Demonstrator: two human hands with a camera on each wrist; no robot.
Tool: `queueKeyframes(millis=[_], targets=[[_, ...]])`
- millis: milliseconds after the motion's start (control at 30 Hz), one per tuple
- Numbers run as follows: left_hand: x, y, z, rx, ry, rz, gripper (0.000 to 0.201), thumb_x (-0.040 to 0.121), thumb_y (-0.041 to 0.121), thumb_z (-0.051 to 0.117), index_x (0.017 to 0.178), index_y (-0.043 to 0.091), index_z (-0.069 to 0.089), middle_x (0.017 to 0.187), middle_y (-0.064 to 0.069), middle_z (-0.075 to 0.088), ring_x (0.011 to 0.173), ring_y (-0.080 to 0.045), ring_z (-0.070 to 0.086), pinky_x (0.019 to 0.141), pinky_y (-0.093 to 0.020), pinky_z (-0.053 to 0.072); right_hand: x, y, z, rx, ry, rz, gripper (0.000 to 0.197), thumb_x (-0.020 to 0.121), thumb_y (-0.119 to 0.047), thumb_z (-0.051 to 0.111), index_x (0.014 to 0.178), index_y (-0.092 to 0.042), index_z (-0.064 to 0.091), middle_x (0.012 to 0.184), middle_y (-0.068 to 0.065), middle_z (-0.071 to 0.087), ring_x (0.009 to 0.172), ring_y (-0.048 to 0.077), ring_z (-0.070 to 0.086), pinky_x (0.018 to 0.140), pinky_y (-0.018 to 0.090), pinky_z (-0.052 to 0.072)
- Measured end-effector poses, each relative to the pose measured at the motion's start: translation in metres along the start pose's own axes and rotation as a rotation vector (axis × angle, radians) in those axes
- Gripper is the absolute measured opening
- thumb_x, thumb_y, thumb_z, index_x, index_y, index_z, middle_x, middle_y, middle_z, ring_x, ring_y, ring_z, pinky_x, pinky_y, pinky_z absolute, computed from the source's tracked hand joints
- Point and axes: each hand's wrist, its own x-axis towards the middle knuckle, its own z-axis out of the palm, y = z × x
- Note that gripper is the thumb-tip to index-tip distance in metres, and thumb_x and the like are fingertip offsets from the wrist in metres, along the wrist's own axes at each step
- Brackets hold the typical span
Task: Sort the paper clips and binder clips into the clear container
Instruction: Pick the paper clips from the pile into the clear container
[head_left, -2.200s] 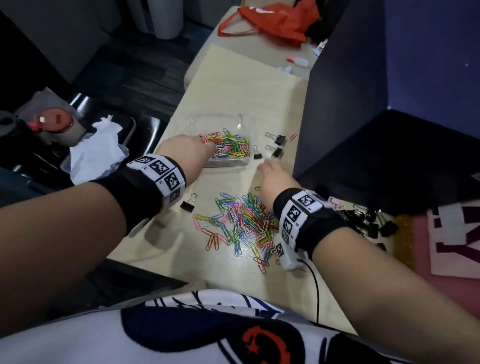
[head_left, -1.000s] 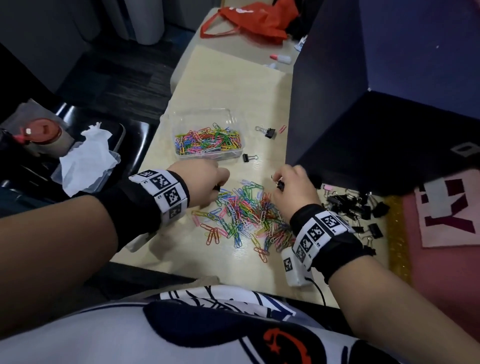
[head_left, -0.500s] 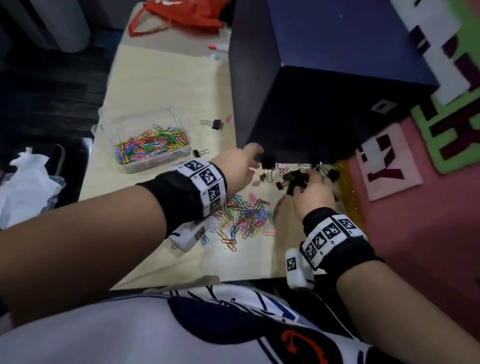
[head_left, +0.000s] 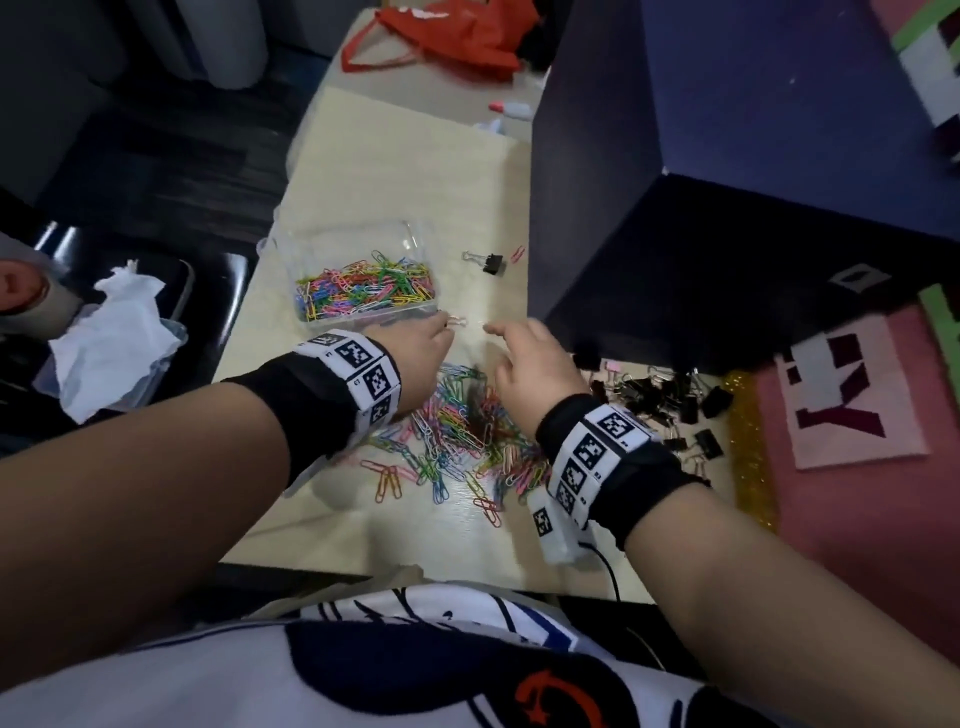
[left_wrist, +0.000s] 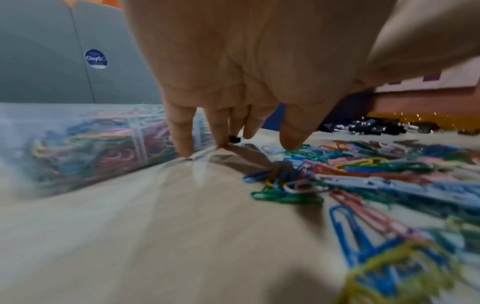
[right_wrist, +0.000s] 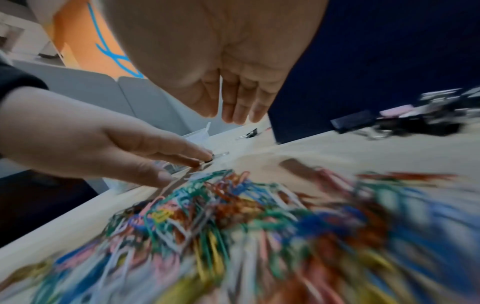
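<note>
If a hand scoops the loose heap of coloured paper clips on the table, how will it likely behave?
The loose heap of coloured paper clips lies tangled and overlapping, so clips would probably lift in linked clumps and shed strays. The thin wire clips look light and lie flat on the smooth pale tabletop, so they likely slide rather than roll.

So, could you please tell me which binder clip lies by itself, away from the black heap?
The lone binder clip beyond the clear container, beside the dark box.

Bare forearms, black wristband on the left wrist (head_left: 311, 400) ringed with a white strip of square black-and-white markers, matching band on the right wrist (head_left: 613, 462), small white box (head_left: 556, 530) with black cable (head_left: 610, 569), white shirt (head_left: 363, 670) with dark blue and red print.
</note>
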Motion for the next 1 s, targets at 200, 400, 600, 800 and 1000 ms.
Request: queueKeyframes(millis=[200,400,600,800,1000], targets=[[-0.021,-0.01,0.005,0.014,0.004,-0.033,0.059,0.096,0.022,0.042,0.149,0.013,0.02,0.156,-0.005,0.022,0.135,-0.026,0.036,0.104,-0.041,0.041,0.076,-0.021,-0.001,-0.069,-0.117,0.226,0.045,0.098,-0.014,0.038,0.143,-0.007,0.035,0.146,0.014,0.036,0.133,0.028,0.038,0.107,0.03,0.031],[-0.038,-0.03,0.009,-0.024,-0.01,-0.088,0.048,0.095,0.026,0.042,0.141,0.014,0.036,0.146,-0.003,0.038,0.127,-0.026,0.045,0.097,-0.044,0.045,0.12,-0.039,-0.005,-0.526,-0.251,0.357,0.039,0.098,-0.013,0.034,0.134,-0.008,0.049,0.141,0.014,0.044,0.132,0.031,0.035,0.11,0.043,0.027],[-0.04,-0.037,0.008,-0.032,-0.013,-0.101,0.046,0.095,0.024,0.042,0.14,0.016,0.037,0.14,-0.001,0.045,0.121,-0.025,0.05,0.089,-0.039,0.044,0.13,-0.027,0.015,-0.422,-0.273,0.368,0.044,0.095,-0.013,0.04,0.138,-0.004,0.043,0.143,0.02,0.036,0.132,0.035,0.032,0.091,0.026,0.037],[-0.033,-0.039,0.006,-0.019,-0.008,-0.097,0.039,0.094,0.022,0.041,0.132,0.016,0.046,0.127,-0.004,0.053,0.111,-0.025,0.055,0.081,-0.038,0.048,0.092,-0.031,0.014,-0.247,-0.223,0.415,0.059,0.095,-0.013,0.044,0.146,0.002,0.018,0.147,0.022,0.029,0.133,0.036,0.037,0.102,0.041,0.037],[-0.027,-0.043,0.005,-0.033,0.013,-0.093,0.031,0.091,0.022,0.041,0.119,0.017,0.054,0.114,-0.006,0.057,0.101,-0.026,0.057,0.081,-0.039,0.051,0.068,-0.045,0.008,-0.635,-0.492,0.218,0.035,0.099,-0.007,0.032,0.125,-0.001,0.054,0.131,0.014,0.05,0.12,0.03,0.052,0.092,0.036,0.047]])
